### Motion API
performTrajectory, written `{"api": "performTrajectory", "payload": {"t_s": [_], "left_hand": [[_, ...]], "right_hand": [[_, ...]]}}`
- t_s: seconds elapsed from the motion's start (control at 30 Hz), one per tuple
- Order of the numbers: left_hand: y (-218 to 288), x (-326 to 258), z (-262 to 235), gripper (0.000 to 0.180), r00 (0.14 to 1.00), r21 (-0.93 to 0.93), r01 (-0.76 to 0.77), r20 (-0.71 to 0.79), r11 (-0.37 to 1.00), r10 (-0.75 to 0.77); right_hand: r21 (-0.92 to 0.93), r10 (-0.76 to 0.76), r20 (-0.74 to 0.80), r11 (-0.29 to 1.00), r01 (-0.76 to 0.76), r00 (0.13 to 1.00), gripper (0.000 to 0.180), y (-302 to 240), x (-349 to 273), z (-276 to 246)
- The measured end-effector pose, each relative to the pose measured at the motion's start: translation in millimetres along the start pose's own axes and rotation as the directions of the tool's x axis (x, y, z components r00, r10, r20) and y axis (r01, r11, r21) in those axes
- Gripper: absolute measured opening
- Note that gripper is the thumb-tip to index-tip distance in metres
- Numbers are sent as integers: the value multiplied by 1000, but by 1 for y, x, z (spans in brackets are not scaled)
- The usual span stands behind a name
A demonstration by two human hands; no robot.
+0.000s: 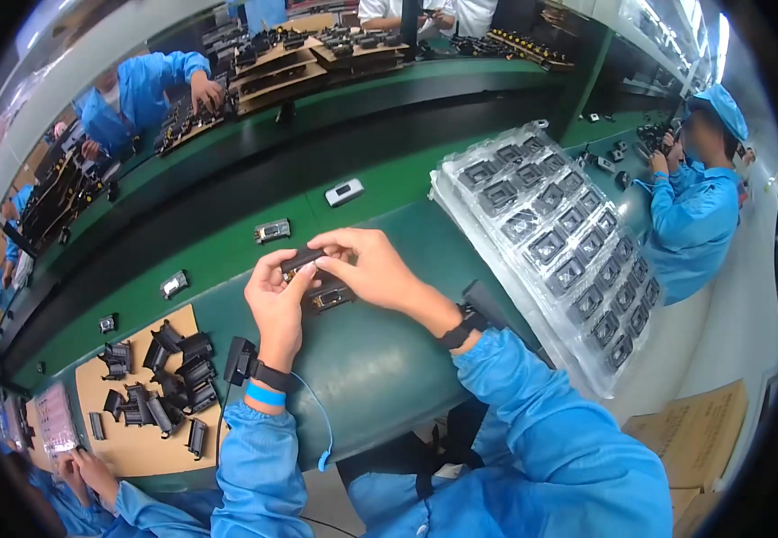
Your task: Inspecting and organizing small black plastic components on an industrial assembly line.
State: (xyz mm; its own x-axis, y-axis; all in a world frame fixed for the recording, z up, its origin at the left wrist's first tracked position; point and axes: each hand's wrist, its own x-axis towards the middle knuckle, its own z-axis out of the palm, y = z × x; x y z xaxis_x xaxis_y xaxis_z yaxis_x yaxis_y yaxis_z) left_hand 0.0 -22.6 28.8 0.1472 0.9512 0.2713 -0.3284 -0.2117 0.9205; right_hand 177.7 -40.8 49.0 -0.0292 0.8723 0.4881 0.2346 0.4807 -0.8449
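Observation:
My left hand [274,300] and my right hand [373,267] are closed together on a small black plastic part [304,259], held over the near edge of the green bench. A bit of yellowish metal shows below it by my left fingertips; the rest is hidden by my fingers. Just under my right hand, a small dark unit with a metallic face [331,298] lies on the bench. Beyond my hands, a silver-and-black unit [272,231] and a pale grey case with a dark window [344,192] rest on the green surface.
On the left, brown cardboard [151,457] bears several black plastic housings [193,377]. A clear blister tray [532,229] of black parts stands to the right. Co-workers in blue sit at right [694,215], far left and near left. Boxes [694,435] stand lower right.

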Motion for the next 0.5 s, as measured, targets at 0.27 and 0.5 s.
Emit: {"api": "performTrajectory", "payload": {"t_s": [0.27, 0.5], "left_hand": [[3, 3, -4, 25, 999, -75, 16, -41, 997, -19], [-6, -3, -12, 25, 997, -57, 20, -74, 998, -24]], "right_hand": [[-927, -50, -368, 100, -362, 929, 19, -14, -3, -155], [-947, 156, -270, 136, -292, 950, 18, -29, -3, -166]]}}
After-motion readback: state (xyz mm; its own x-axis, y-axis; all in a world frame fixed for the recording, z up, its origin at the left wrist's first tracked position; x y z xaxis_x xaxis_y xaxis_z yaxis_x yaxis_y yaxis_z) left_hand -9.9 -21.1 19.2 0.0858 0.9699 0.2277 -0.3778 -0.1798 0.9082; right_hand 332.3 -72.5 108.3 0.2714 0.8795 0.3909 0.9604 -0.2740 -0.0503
